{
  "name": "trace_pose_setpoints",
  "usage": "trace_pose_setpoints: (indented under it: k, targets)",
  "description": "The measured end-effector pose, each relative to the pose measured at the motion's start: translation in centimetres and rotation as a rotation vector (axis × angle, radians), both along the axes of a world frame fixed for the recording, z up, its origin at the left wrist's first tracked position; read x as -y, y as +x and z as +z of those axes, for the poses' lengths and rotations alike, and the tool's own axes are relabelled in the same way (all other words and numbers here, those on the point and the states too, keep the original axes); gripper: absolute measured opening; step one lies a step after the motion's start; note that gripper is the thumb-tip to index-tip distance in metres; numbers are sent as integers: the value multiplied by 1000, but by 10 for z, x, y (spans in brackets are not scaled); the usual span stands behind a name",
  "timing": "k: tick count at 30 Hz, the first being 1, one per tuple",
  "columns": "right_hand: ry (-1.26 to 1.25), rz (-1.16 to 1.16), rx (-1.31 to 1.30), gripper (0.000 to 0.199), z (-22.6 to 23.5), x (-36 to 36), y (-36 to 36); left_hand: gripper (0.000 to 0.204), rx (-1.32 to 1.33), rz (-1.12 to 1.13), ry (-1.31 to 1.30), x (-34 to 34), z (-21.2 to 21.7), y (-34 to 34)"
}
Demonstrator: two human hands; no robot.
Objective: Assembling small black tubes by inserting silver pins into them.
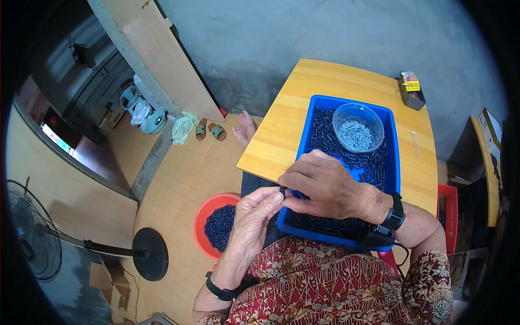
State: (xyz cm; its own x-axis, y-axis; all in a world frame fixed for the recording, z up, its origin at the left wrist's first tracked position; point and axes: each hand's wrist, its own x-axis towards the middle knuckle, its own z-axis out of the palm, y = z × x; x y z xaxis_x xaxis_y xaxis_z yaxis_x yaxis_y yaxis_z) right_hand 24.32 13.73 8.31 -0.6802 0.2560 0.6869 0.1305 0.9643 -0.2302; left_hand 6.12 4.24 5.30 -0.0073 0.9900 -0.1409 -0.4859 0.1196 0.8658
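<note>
Above the near part of a blue tray [397,168], my two hands meet at a small black part [282,191]. My left hand [253,210] pinches it between thumb and fingertips. The fingers of my right hand [324,183] close in on the same part from the other side, and what lies in them is mostly hidden. Many small black cylindrical parts [323,130] fill the tray. A clear round plastic tub [357,110] sits on them at the far side, holding small silvery metal pieces [356,135].
The tray rests on a yellow wooden table [276,135]. Left of my lap stands an orange-red basin [199,219] of dark parts. A fan [150,254], sandals [208,130], a small box [413,97] and a red crate [451,216] stand around.
</note>
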Motion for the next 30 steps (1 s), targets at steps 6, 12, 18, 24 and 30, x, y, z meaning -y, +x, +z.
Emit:
trace_pose_setpoints:
  k: [6,12,18,24,30]
  targets:
    - [72,-21,49,26,-1,-2,1,17,21,16,-1,0,2,3]
    - [243,-49,165,19,6,2,1,16,-22,8,10,0,-1,5]
    - [202,-1,174,15,14,3,1,16,-29,17,54,2,2,7]
    - [-371,155,-27,13,3,-5,4,15,-49,10,84,2,8,8]
    - [-336,71,6,14,6,0,2,19,-202,52,125,2,0,9]
